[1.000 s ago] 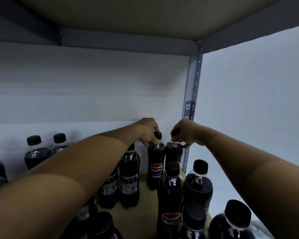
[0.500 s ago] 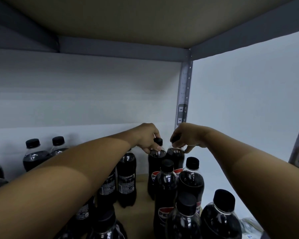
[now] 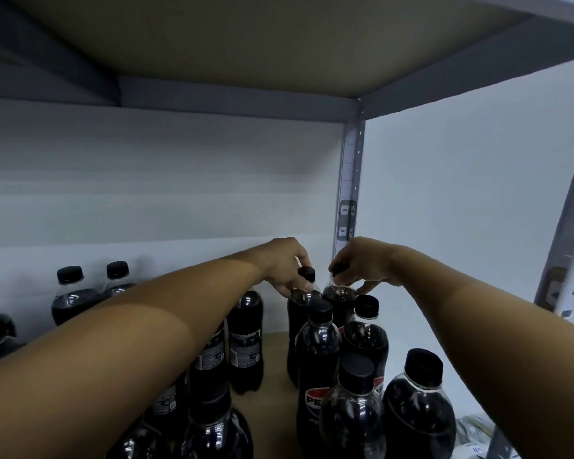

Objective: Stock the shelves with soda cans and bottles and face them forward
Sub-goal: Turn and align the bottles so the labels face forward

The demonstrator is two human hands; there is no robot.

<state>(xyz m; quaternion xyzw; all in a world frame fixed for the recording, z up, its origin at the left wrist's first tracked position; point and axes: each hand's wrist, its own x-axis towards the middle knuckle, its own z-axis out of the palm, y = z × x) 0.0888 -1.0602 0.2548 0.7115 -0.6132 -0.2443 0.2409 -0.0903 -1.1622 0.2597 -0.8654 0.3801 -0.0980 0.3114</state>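
Note:
Several dark cola bottles with black caps stand on the brown shelf board (image 3: 272, 362). At the back right corner, my left hand (image 3: 287, 268) pinches the neck of one back-row bottle (image 3: 297, 326) just under its cap. Beside it, my right hand (image 3: 362, 265) grips the cap of the neighbouring back-row bottle (image 3: 338, 294); that cap is mostly hidden under the fingers. In front of these two stand more bottles, one showing a Pepsi label (image 3: 315, 369).
A grey shelf upright (image 3: 350, 180) rises right behind my hands, and another upright (image 3: 567, 233) stands at the right edge. The shelf above (image 3: 246, 44) hangs low overhead. More bottles (image 3: 68, 299) line the back wall at left. A white wall (image 3: 461, 193) closes the right side.
The view has drawn back and dipped slightly, bringing the front bottles more into sight. Both hands stay on the two back-row bottles at the corner.

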